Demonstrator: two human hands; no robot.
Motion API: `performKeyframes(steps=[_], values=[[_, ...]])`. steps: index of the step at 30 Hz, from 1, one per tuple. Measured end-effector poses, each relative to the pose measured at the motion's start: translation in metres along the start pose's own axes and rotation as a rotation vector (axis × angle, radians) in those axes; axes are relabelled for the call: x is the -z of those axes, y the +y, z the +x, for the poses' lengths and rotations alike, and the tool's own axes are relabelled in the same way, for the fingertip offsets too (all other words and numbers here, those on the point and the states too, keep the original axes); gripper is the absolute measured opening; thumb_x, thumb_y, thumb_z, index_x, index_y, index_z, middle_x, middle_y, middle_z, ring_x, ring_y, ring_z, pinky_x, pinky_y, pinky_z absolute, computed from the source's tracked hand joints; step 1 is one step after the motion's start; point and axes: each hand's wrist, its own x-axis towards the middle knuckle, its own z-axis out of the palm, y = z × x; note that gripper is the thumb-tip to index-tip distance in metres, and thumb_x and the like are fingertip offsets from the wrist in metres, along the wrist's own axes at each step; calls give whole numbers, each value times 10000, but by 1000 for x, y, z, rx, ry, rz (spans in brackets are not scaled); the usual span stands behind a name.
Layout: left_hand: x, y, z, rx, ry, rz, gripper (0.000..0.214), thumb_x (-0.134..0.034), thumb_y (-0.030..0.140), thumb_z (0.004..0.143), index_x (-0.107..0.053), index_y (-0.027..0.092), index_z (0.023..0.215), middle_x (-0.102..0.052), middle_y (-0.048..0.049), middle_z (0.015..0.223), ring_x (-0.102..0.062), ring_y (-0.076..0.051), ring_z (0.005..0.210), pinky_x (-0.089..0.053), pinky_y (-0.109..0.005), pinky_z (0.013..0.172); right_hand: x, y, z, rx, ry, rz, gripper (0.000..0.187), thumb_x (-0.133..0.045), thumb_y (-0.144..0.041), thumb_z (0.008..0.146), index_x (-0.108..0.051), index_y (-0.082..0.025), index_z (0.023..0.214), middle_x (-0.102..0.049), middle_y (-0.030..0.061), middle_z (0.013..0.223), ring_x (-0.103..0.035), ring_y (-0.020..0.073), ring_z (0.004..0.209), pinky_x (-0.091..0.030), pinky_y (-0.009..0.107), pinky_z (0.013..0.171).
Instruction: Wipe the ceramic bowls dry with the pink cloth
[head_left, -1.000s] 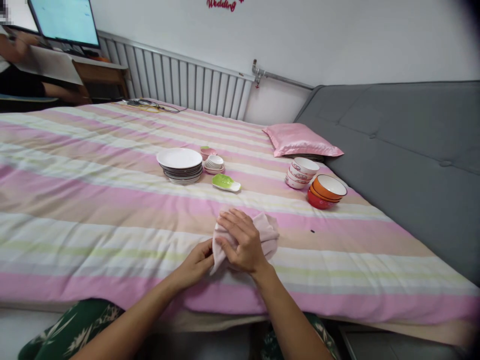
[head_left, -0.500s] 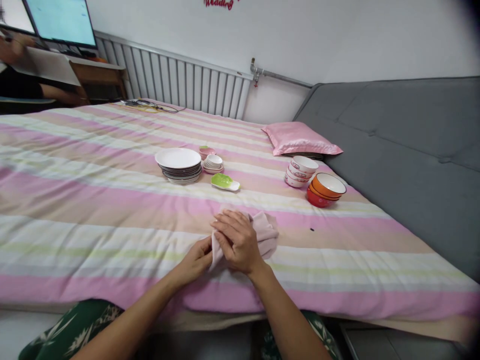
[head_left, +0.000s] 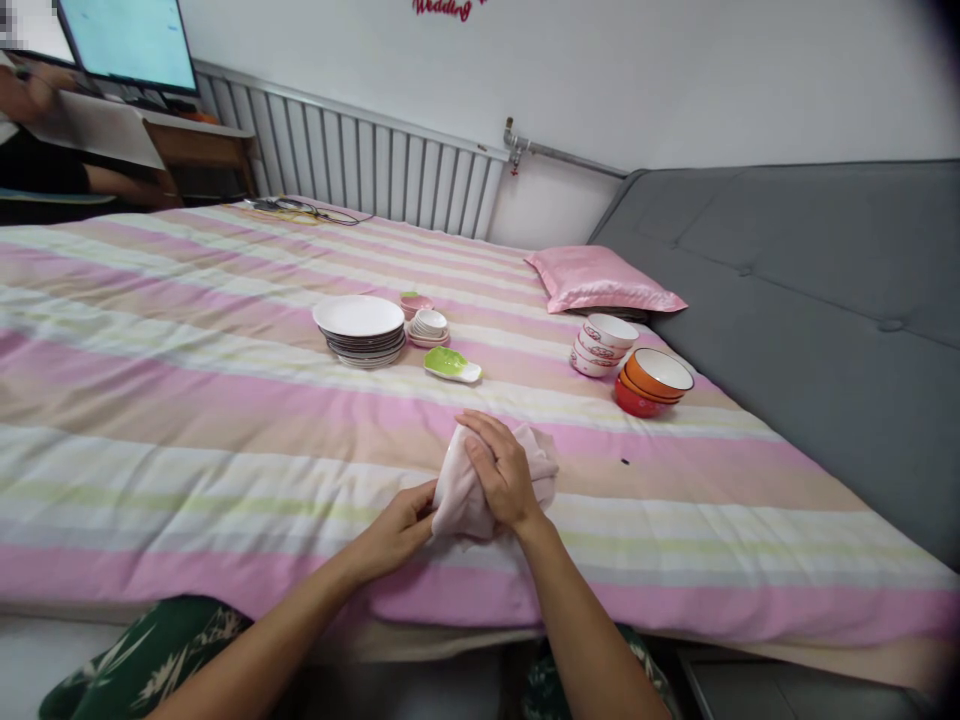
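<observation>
A pale pink cloth (head_left: pixel 541 465) lies bunched near the bed's front edge, between my two hands. My left hand (head_left: pixel 397 530) pinches its left side, thumb and fingers closed. Over the top of the cloth, my right hand (head_left: pixel 506 470) is curled and presses down on it. A smooth whitish edge (head_left: pixel 448 462) shows at the cloth's upper left; whatever lies beneath is mostly covered. Just beyond the hands sits a green and white leaf-shaped dish (head_left: pixel 451 365).
A stack of plates (head_left: pixel 360 318) stands beyond on the striped bedspread (head_left: pixel 225 420), beside small bowls (head_left: pixel 429 323). To the right are white patterned bowls (head_left: pixel 602 345) and orange and red bowls (head_left: pixel 654 380). A pink pillow (head_left: pixel 604 278) rests by the grey headboard (head_left: pixel 810 260). Another person sits far left.
My right hand has slid to the right over the cloth, uncovering its left part and a whitish edge. My left hand has shifted slightly right, still gripping. The dishes stay put.
</observation>
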Motion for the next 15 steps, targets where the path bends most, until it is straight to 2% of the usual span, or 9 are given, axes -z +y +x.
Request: performKeyframes(steps=[4,7,10,15], values=[[-1,-5,1,-18,-8,8,309,-577,290,833,-614,138,1098,-655,-75,1042,-577,-230,952,-450,-328,871,0,10,1,-72,61,74,332,-415,-326,934,-611,-234,1186,-614,45,1251,-519,190,1208,-375,388,1075],[-1,-12,2,-8,2,57,255,-509,284,866,-634,124,1021,-655,-74,944,-575,-216,875,-461,-323,814,2,14,0,-96,83,98,341,-410,-338,935,-603,-225,1193,-605,58,1263,-521,194,1209,-379,399,1072],[0,-18,2,-10,22,66,251,-462,303,887,-625,124,955,-631,-60,876,-560,-208,840,-456,-316,785,2,14,-2,-58,79,50,367,-442,-354,919,-570,-219,1235,-581,69,1296,-499,210,1234,-370,416,1082],[3,-19,2,-29,70,7,262,-478,372,880,-576,131,850,-587,-45,825,-534,-194,800,-438,-294,731,0,6,-5,49,65,-114,438,-477,-362,890,-518,-189,1289,-536,93,1344,-458,228,1275,-356,425,1097]])
